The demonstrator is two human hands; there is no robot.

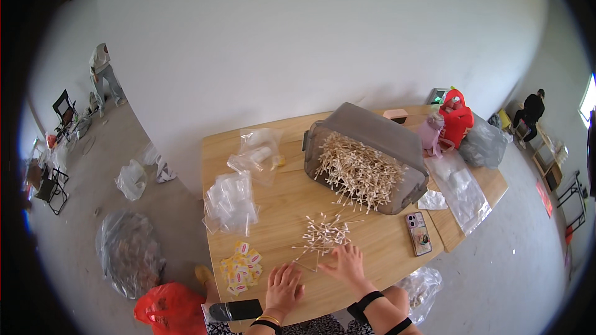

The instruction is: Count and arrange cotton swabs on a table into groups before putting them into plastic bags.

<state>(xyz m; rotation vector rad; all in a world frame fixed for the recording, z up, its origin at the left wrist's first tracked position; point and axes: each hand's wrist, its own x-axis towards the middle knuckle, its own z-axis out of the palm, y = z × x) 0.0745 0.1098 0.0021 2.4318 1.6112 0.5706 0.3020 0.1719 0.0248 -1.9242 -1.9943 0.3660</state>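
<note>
Near the table's front edge my left hand lies palm down on the wood, fingers stretched out and nothing visible in them. My right hand is beside it, thumb apart from the fingers, at the near edge of a loose pile of cotton swabs. A few single swabs lie between the two hands, close to the right thumb. Behind the pile, a grey translucent plastic bin rests tipped on its side. Many more cotton swabs fill its opening, which faces me.
Small yellow-and-white labels and clear plastic bags lie left on the table. At right are a phone, a clear plastic sheet, a pink bottle and a red bag. Two people stand or sit farther off.
</note>
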